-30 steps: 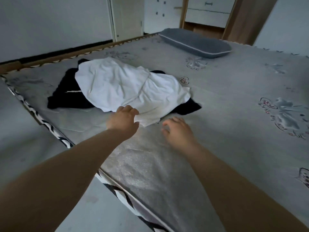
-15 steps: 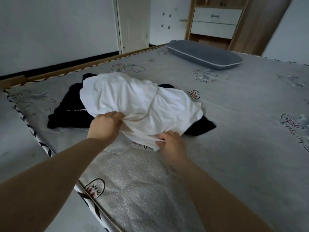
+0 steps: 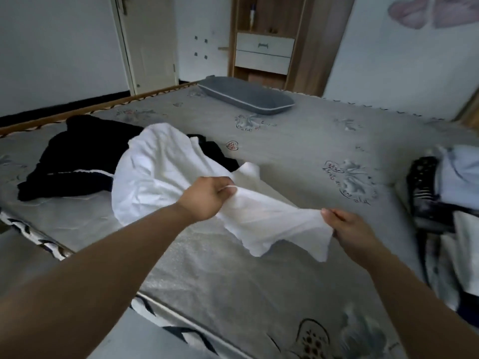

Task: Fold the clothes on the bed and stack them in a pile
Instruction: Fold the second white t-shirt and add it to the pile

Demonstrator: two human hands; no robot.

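A: Which step is this?

B: Picking up the first piece, I'd judge. The left hand (image 3: 207, 198) has its fingers bunched round the white garment (image 3: 160, 182), and the right hand (image 3: 350, 229) pinches its near edge, so it hangs partly clear of the bed (image 3: 298, 156).

A: And the rest?

B: Its far end drapes over the black clothes (image 3: 75, 156). Next, it likely needs spreading flat before any fold.

Bare forearms, no sleeves; left grip (image 3: 207, 196), right grip (image 3: 352, 233) ungloved.
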